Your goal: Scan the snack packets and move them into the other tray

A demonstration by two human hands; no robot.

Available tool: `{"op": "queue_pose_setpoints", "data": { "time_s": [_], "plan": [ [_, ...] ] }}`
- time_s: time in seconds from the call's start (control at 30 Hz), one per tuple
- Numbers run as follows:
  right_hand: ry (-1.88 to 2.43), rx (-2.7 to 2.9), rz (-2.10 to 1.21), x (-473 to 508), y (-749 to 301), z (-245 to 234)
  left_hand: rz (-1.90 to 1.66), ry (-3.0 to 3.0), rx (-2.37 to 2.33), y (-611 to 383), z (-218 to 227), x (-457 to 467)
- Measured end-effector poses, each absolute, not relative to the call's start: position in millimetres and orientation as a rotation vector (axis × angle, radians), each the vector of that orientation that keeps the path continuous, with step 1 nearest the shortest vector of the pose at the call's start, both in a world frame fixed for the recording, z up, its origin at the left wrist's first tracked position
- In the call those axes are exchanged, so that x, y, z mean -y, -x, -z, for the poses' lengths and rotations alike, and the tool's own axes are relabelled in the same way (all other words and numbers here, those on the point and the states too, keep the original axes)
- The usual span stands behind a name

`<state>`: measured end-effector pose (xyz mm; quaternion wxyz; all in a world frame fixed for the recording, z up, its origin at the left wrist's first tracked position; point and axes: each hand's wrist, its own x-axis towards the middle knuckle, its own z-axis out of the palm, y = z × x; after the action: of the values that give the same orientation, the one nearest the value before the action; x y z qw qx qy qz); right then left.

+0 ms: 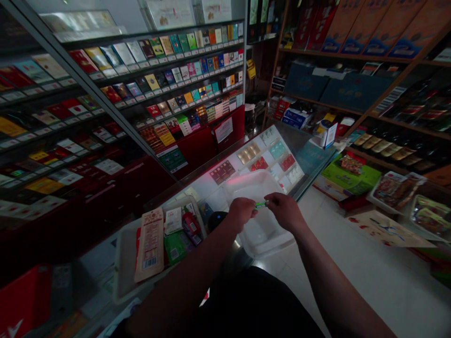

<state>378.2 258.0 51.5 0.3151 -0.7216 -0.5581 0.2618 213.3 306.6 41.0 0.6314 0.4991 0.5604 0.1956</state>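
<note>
Both hands meet over a white plastic bin (pixel 266 234) that stands on the glass counter and shows only its pale inside. Between them is a small green stick-shaped packet (pixel 260 204), too small to name exactly. My left hand (pixel 242 212) is closed around its left end. The fingers of my right hand (pixel 283 210) pinch its right end. Left of the hands, a second white bin (pixel 123 263) holds a long beige packet (pixel 151 244), a green packet (pixel 175 246), a white packet (pixel 173 219) and a red one (pixel 191 223).
The glass display counter (pixel 299 180) runs away to the upper right. Shelves of cigarette packs (pixel 183 72) line the wall behind it. A green box (pixel 347 176) and trays of packaged food (pixel 394 188) sit at right, past the tiled floor (pixel 352 263). A red box (pixel 26 300) lies lower left.
</note>
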Motion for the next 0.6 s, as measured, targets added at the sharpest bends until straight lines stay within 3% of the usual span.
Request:
{"op": "queue_pose_setpoints", "data": {
  "time_s": [0.3,0.6],
  "plan": [
    [1.553,1.196,-0.906,-268,-330,-56,-0.509,-1.453,-1.36,-147,-99,-316],
    [1.347,0.893,-1.311,-279,-294,-54,-0.557,-1.54,-1.322,-96,-90,-333]
  ]
}}
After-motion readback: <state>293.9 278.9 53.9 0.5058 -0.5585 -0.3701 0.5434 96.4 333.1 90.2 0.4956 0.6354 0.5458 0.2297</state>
